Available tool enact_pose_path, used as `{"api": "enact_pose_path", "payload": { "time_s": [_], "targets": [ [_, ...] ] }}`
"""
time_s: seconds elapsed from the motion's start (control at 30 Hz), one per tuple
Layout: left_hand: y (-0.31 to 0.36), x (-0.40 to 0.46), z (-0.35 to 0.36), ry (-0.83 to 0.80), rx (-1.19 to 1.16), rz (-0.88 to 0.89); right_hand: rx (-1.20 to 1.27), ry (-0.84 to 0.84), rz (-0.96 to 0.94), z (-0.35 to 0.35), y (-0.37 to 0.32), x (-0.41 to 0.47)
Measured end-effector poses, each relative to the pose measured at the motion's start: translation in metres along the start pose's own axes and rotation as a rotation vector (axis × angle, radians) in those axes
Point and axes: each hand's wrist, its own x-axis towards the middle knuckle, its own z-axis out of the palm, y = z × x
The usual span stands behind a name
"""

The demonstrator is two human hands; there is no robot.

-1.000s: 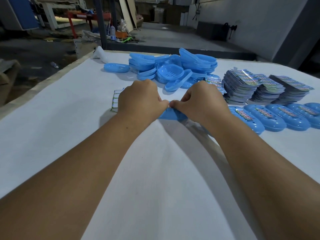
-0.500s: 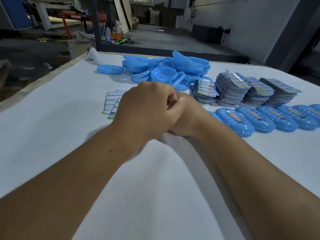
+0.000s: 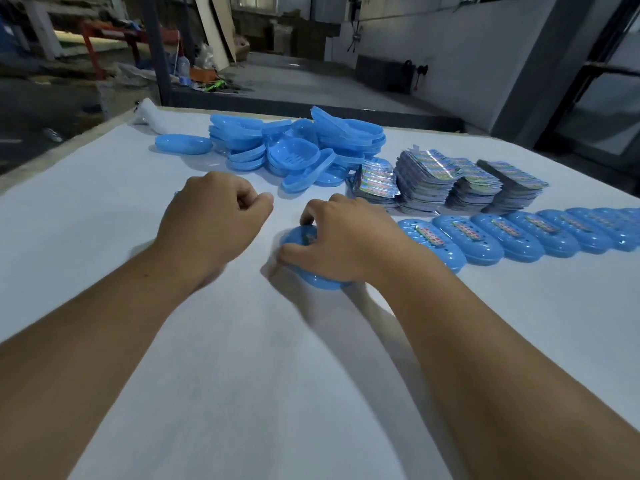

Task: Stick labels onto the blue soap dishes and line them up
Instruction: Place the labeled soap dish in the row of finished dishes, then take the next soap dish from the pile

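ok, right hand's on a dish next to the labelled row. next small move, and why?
Probably slide that soap dish right, up against the near end of the labelled row. The right hand holds it on the table, apart from the row, and a label seems to show between its fingers. The left hand is curled, apparently holding nothing.

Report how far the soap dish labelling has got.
Done: a row of labelled dishes lined up at right. In hand: the right hand grips another dish just left of the row; the left hand is curled, apparently empty. Left: a pile of unlabelled dishes and the label stacks behind.
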Motion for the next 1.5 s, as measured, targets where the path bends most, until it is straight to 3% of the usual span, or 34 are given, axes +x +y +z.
{"api": "enact_pose_path", "payload": {
  "time_s": [0.13,0.37,1.03,1.37,1.5],
  "targets": [
    [0.000,0.000,-0.002,-0.024,0.001,-0.014,-0.082,0.010,0.028,-0.008,0.004,-0.005],
    [0.002,-0.001,-0.005,-0.053,0.007,-0.019,-0.016,-0.059,0.069,-0.014,0.004,-0.010],
    [-0.004,0.003,-0.003,-0.108,0.018,-0.063,0.141,-0.026,0.081,-0.012,0.017,-0.008],
    [-0.037,0.024,-0.008,0.003,0.108,-0.176,0.213,0.038,0.043,0.002,0.008,0.000],
    [-0.034,0.026,0.000,0.019,0.100,-0.111,0.222,0.051,0.039,0.004,0.007,0.002]
  ]
}}
